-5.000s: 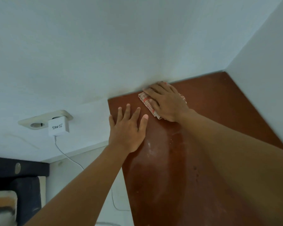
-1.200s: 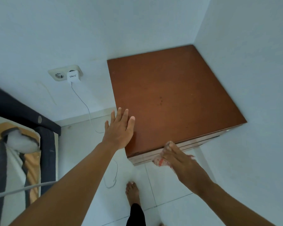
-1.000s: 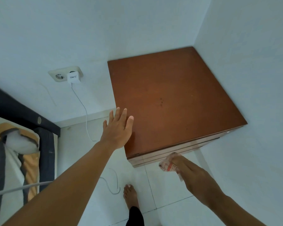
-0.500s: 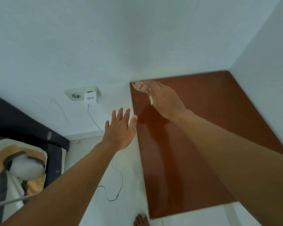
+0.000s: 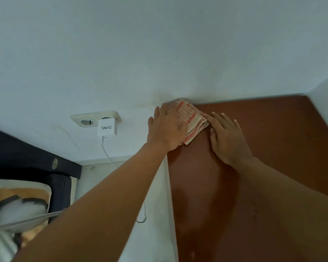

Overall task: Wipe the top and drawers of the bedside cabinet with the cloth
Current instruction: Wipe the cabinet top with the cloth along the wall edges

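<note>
I'm on the top-wiping step. My left hand presses flat on the striped cloth at the rear left corner of the cabinet top, and my right hand lies spread just beside it. Next, I judge, comes a firm pull toward the front edge.

left hand now on cloth, right hand beside it

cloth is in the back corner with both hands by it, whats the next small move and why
Probably the left hand drags the cloth forward along the left edge of the cabinet top. The cloth lies folded in the back left corner by the wall, the left hand flat on it, the right hand flat beside it. Most of the top lies nearer.
</note>
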The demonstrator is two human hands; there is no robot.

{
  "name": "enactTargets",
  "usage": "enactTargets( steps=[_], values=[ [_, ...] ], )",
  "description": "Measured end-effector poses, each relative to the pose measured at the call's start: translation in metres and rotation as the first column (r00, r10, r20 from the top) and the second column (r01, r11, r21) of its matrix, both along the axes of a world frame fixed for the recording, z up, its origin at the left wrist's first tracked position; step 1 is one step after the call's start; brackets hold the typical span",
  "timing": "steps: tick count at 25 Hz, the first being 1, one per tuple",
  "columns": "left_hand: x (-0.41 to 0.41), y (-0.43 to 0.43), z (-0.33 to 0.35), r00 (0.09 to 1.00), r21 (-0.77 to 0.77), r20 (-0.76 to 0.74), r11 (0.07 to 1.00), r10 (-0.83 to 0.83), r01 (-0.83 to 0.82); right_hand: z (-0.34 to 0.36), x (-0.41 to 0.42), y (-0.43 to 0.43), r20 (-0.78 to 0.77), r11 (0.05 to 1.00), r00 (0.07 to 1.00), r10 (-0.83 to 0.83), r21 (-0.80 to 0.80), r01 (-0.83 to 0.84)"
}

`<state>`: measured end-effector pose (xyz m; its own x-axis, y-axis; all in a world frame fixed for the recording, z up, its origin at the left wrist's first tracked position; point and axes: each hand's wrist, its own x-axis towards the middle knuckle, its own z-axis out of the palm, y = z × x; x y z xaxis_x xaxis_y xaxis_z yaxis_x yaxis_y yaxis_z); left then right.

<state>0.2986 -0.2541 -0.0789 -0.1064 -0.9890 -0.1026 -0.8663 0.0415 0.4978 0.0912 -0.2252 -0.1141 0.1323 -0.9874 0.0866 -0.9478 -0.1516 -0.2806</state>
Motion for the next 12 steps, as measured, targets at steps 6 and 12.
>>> enactTargets(
  steps=[6, 12],
  values=[
    [-0.056, -0.001, -0.037, 0.963, 0.010, 0.224, 0.988, 0.149, -0.155, -0.013, -0.007, 0.000, 0.050, 0.996, 0.998, -0.040, -0.072, 0.044],
    [-0.057, 0.012, -0.034, 0.959, 0.034, 0.256, 0.990, 0.126, -0.139, -0.017, -0.012, -0.002, 0.096, 0.999, 0.995, -0.013, -0.042, 0.017]
  ],
)
